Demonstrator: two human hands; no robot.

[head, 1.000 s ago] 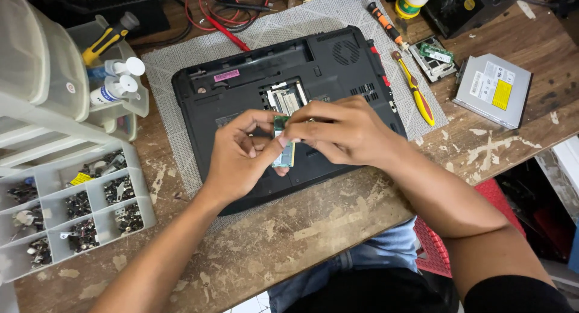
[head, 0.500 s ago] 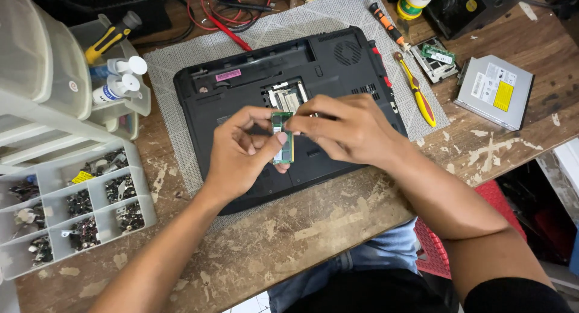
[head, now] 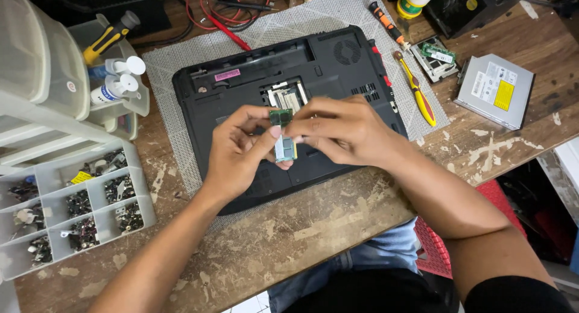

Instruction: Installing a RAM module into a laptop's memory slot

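Note:
A black laptop (head: pixel 338 60) lies upside down on a grey mesh mat (head: pixel 181 66), its memory bay (head: pixel 286 97) uncovered. Above the bay my left hand (head: pixel 238 153) and my right hand (head: pixel 338 129) meet around two small green memory modules. My left thumb and fingers pinch the lower module (head: pixel 284 148), which has a white label. My right fingertips grip the upper module (head: pixel 280 116). The two boards touch or overlap between my hands.
A compartment tray of screws (head: pixel 72 198) and clear drawers (head: pixel 42 66) stand at the left. A yellow screwdriver (head: pixel 417 90), an orange screwdriver (head: pixel 386 23), a small circuit part (head: pixel 437 53) and a silver optical drive (head: pixel 494 90) lie right of the laptop. Red cables (head: pixel 223 17) lie behind it.
Both hands have lifted slightly from the laptop. The memory modules are now held a little higher and show more clearly between the fingers.

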